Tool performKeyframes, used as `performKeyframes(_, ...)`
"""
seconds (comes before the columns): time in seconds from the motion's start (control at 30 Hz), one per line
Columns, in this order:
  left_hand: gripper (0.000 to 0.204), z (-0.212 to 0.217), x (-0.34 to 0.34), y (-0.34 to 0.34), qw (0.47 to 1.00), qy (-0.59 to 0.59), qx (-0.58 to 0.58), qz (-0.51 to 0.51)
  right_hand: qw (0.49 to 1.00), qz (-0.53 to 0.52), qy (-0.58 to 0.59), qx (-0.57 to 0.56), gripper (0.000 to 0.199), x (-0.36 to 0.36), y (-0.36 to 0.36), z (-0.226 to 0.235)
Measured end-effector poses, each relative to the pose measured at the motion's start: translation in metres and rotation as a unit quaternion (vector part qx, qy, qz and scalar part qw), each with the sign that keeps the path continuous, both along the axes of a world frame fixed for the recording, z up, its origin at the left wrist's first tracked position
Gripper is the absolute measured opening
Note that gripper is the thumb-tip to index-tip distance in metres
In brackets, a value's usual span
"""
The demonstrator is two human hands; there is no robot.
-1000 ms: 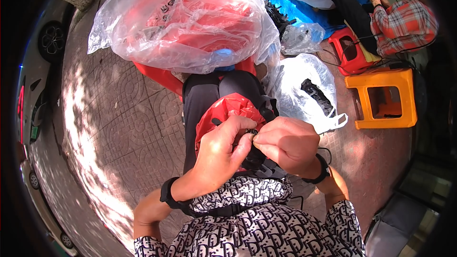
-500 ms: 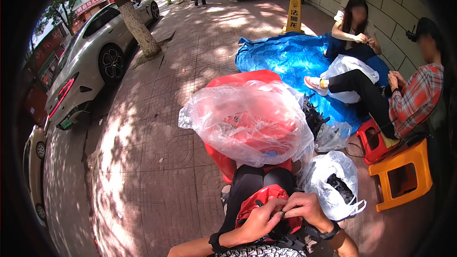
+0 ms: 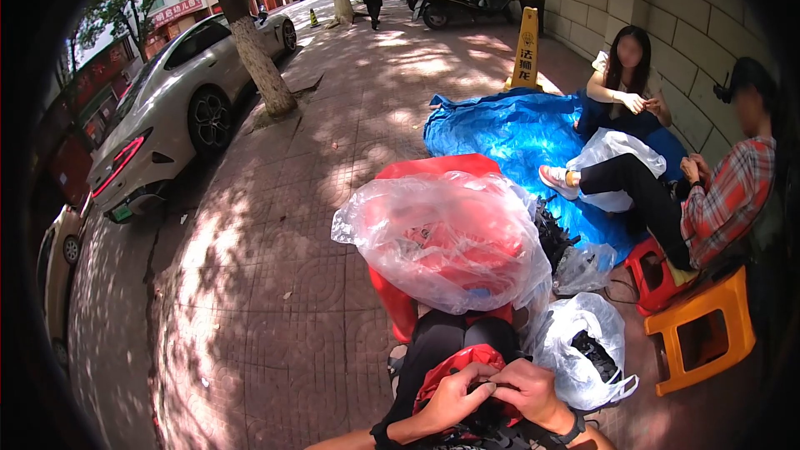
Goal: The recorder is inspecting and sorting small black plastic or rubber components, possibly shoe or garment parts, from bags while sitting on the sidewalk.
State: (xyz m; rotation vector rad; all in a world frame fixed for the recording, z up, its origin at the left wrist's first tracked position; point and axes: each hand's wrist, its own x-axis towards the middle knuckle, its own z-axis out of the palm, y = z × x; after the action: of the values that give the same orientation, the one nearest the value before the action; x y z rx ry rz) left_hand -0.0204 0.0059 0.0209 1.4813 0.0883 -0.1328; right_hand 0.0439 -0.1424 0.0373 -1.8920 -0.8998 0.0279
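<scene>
Both hands are down at the bottom edge, working on a red fabric piece with black trim (image 3: 454, 367) that sits in the person's lap, on top of black trousers. The left hand (image 3: 450, 398) is curled onto the near edge of that fabric, and the right hand (image 3: 527, 392) is pinched closed on a small dark bit right where the two hands meet. Can't tell what the dark bit is, it's too small. There's a black band on each wrist.

Just past the knees there's a big clear plastic bag stuffed with red items (image 3: 446, 237), sitting on a red plastic tub (image 3: 433, 168). To the right of the lap is a smaller white plastic bag with black parts inside (image 3: 579, 346). Next to that, an orange plastic stool (image 3: 698, 333) and a red stool (image 3: 650, 271) where a person in a plaid shirt (image 3: 725, 200) sits, feet on a blue tarp (image 3: 508, 129). Another person sits against the brick wall. A silver car (image 3: 179, 108) is parked off to the left by a tree.
</scene>
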Motion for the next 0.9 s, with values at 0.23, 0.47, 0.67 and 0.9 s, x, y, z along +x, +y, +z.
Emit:
performKeyframes(0.23,0.019,-0.01,0.006,0.005,0.993,0.099,-0.048,-0.038,1.0,0.001,0.004,0.007,0.013,0.003,0.0,-0.013)
performKeyframes(0.47,0.019,-0.026,0.021,-0.01,0.993,-0.03,0.111,0.019,0.981,-0.046,0.183,0.048,0.013,0.01,-0.004,-0.033)
performKeyframes(0.67,0.027,-0.003,0.029,-0.004,0.988,0.11,-0.099,-0.036,0.908,-0.102,0.372,0.162,0.008,0.021,-0.007,-0.034)
performKeyframes(0.9,0.024,-0.01,0.029,0.006,0.984,0.107,-0.14,-0.015,0.872,0.016,0.446,0.199,0.026,0.023,-0.007,-0.027)
